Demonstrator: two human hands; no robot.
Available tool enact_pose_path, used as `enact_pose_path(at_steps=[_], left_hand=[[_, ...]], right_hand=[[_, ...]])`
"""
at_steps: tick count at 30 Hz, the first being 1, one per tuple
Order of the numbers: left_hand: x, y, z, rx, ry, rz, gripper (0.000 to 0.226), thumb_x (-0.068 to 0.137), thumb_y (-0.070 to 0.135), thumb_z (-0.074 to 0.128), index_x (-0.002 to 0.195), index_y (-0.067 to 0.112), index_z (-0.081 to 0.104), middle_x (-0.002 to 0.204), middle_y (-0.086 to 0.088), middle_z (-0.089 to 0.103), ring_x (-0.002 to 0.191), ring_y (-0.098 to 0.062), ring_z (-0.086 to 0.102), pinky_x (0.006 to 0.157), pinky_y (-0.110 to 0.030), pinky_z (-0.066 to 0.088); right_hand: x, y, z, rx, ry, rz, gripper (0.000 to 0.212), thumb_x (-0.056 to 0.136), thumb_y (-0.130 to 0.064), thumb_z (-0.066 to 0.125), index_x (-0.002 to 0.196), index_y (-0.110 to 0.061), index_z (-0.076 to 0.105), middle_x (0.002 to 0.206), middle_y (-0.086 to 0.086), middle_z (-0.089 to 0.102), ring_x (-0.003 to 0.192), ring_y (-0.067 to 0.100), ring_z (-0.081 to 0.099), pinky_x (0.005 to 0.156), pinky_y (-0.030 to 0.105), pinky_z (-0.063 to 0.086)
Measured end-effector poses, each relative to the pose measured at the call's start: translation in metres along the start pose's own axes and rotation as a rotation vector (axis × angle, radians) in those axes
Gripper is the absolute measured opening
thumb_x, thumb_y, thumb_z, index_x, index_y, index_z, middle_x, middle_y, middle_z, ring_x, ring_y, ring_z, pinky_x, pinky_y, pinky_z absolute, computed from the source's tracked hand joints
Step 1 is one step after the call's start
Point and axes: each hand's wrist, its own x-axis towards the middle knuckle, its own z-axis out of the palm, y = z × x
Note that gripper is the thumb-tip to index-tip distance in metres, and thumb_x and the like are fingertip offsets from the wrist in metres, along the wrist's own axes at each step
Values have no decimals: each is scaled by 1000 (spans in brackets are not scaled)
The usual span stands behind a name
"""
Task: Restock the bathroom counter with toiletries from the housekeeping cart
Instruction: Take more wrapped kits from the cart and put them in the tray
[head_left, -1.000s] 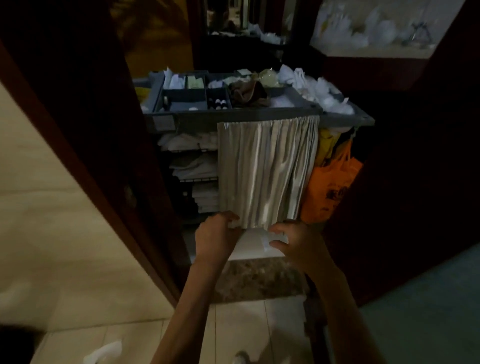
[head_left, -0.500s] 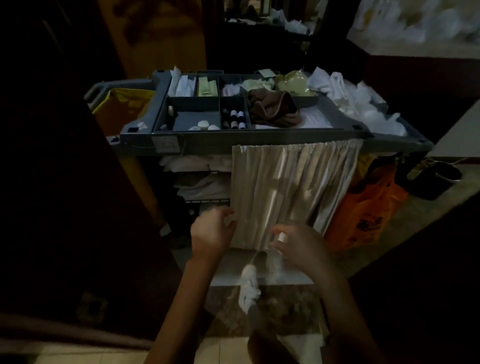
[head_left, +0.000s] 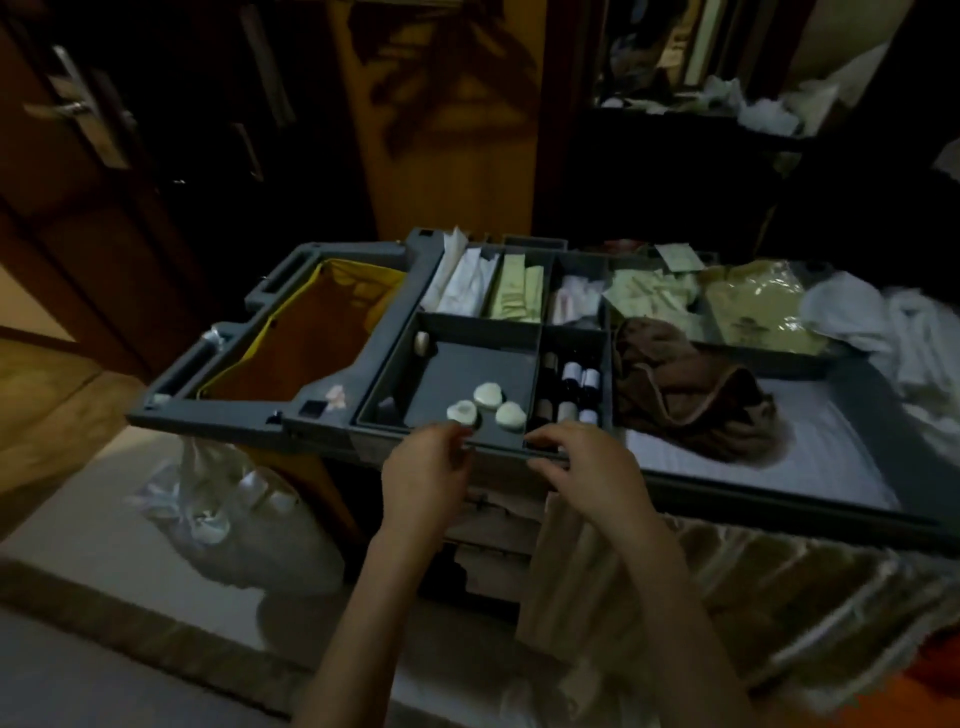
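Observation:
The grey housekeeping cart (head_left: 332, 431) stands right in front of me, its top tray split into compartments. Three round white soaps (head_left: 488, 402) lie in the front left compartment. Small dark bottles with white labels (head_left: 574, 387) stand in the narrow compartment to the right of them. My left hand (head_left: 426, 473) hovers at the tray's front rim just below the soaps, fingers loosely curled, nothing visible in it. At the rim in front of the bottles is my right hand (head_left: 587, 467), fingers relaxed and empty.
Green sachets (head_left: 514, 293) and white packets (head_left: 467, 280) fill the back compartments. A brown cloth (head_left: 685, 389) lies right of the bottles. A yellow-lined bag (head_left: 291, 338) hangs at the cart's left end. A beige curtain (head_left: 623, 571) covers the shelves below; a white plastic bag (head_left: 218, 504) lies on the floor.
I have come closer to the cart. Both hands rose from the curtain's lower edge to the top tray's front rim, and the white thing they held is gone from them.

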Motion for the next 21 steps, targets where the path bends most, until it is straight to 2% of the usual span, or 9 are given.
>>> enact_pose_path(at_steps=[2, 6, 11, 16, 19, 21], left_hand=[[25, 1, 5, 12, 1, -17, 23, 90, 26, 62, 113, 25, 65, 107, 2, 67, 99, -18, 62, 81, -35, 52], [71, -3, 13, 34, -17, -52, 25, 91, 26, 62, 115, 24, 65, 110, 3, 67, 102, -16, 61, 79, -30, 47], [116, -1, 28, 1, -25, -54, 27, 93, 30, 61, 119, 25, 64, 112, 5, 65, 105, -14, 60, 82, -29, 47], [130, -20, 32, 1, 14, -81, 27, 92, 30, 62, 118, 24, 65, 112, 5, 65, 103, -14, 61, 81, -28, 47], [134, -34, 27, -23, 49, -107, 27, 90, 27, 63, 117, 22, 66, 110, 3, 67, 100, -14, 62, 80, -27, 48], [142, -44, 23, -36, 73, -133, 26, 90, 25, 64, 116, 21, 67, 109, 1, 68, 98, -15, 64, 74, -22, 45]], right_hand=[[27, 7, -1, -3, -18, -10, 30, 91, -32, 64, 121, -28, 63, 118, -6, 63, 108, 18, 57, 86, 34, 50], [68, 19, -7, -7, -37, -21, 28, 93, -33, 62, 120, -28, 64, 118, -7, 62, 106, 16, 57, 82, 30, 47], [107, 35, -4, 44, 1, 4, 31, 92, -33, 64, 122, -28, 64, 120, -7, 61, 109, 16, 56, 90, 31, 48], [143, 30, 9, 90, -29, -30, 29, 93, -33, 62, 122, -26, 63, 123, -8, 62, 108, 9, 58, 90, 23, 44], [160, 19, 18, 138, -72, -46, 29, 94, -32, 62, 122, -26, 63, 125, -8, 61, 113, 10, 56, 96, 27, 46], [174, 10, 23, 147, -85, -54, 28, 94, -31, 61, 122, -26, 63, 125, -8, 60, 113, 11, 56, 95, 29, 47]])
